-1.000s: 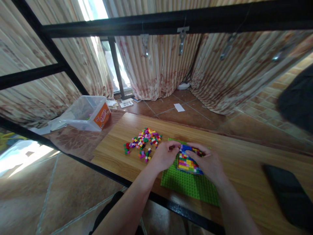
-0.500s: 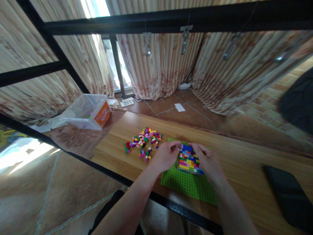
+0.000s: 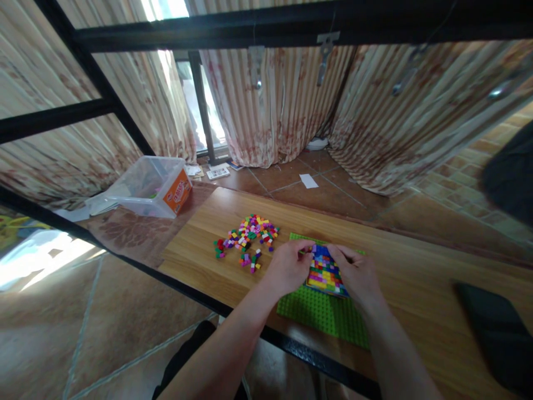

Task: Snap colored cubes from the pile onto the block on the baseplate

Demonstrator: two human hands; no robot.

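A flat block of multicoloured toy bricks (image 3: 325, 273) stands on the green studded baseplate (image 3: 320, 316), with rows of yellow, orange, red and blue. At its far left corner, my left hand (image 3: 291, 264) pinches a small purple brick (image 3: 313, 249) between thumb and finger. My right hand (image 3: 357, 272) is closed around the far right side of the multicoloured block, the thumb lying along its top. Both hands hide the block's edges and part of the baseplate.
Loose coloured bricks (image 3: 252, 233) lie scattered left of the baseplate on the wooden table (image 3: 200, 222). A dark phone (image 3: 495, 333) is at the right. A clear plastic bin (image 3: 145, 178) with an orange label sits on the floor. A black metal bar (image 3: 291, 350) runs along the near edge.
The view has shifted slightly, moving the scene a little to the right. Both hands stay at the far edge of the block, and the purple brick now shows more clearly at the left fingertips.
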